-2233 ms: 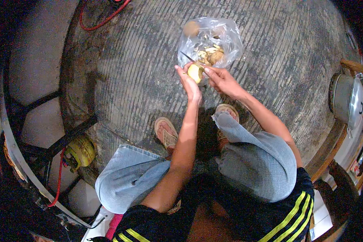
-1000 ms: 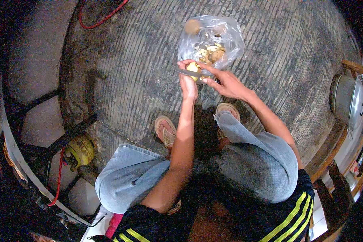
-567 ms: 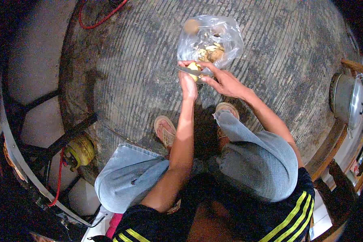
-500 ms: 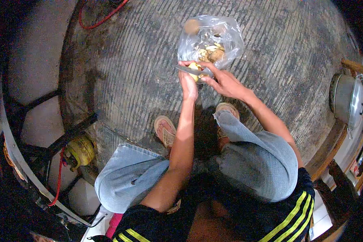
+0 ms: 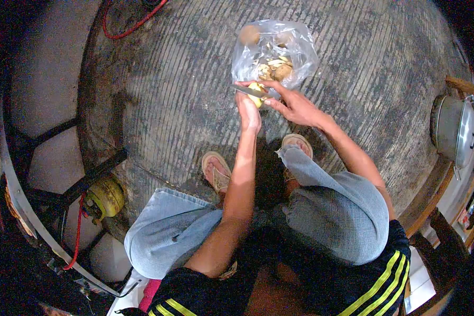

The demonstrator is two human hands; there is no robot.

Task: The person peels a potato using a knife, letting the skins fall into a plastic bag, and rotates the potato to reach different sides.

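My left hand (image 5: pixel 249 111) is wrapped round a pale yellow, peeled potato (image 5: pixel 256 96). My right hand (image 5: pixel 296 107) grips a knife (image 5: pixel 247 90), whose blade lies across the potato and points left. Just beyond both hands, a clear plastic bag (image 5: pixel 302 48) rests on the floor. Inside it are a brown potato (image 5: pixel 282 72) near its lower edge, pale peelings (image 5: pixel 265 70) beside that one, and another round brown potato (image 5: pixel 249 35) at the upper left. The knife's handle is mostly hidden by my right fingers.
Around the bag is a grooved, stained floor (image 5: pixel 195 68). A lidded metal pot (image 5: pixel 450 126) stands at the right beside wooden framing. At the left are a green gas cylinder (image 5: pixel 106 197), black metal bars (image 5: pixel 95 176) and a red hose (image 5: pixel 78 237). My sandalled feet are below the hands.
My left hand has shifted slightly right and down with the potato. The knife blade now tilts a little more and sits slightly higher on it. The bag has not visibly moved.
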